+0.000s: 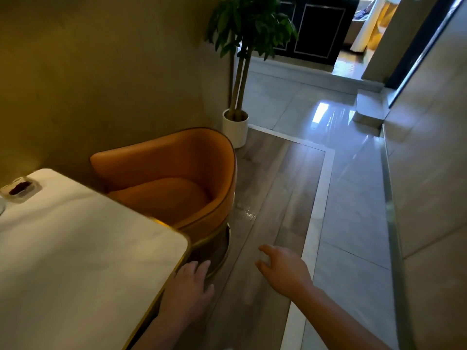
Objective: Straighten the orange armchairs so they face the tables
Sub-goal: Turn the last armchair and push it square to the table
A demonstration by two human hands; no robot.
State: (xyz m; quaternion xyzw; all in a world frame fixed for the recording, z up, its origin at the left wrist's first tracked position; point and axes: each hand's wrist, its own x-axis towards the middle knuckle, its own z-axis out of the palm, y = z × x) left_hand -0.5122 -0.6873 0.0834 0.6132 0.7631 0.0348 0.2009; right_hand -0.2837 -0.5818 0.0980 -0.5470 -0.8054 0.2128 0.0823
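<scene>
An orange armchair (174,178) with a curved back and a gold-rimmed round base stands against the wall, its seat turned towards the white marble table (75,248) at the lower left. My left hand (189,284) hovers by the table's corner, just in front of the chair's base, fingers relaxed and holding nothing. My right hand (280,269) is stretched out over the wooden floor to the right of the chair, fingers spread, touching nothing.
A potted tree in a white pot (236,127) stands just behind the chair by the wall. A glass ashtray (21,189) lies on the table's far left. Glossy tiled floor (353,198) runs to the right towards a dark doorway; a wall lines the right side.
</scene>
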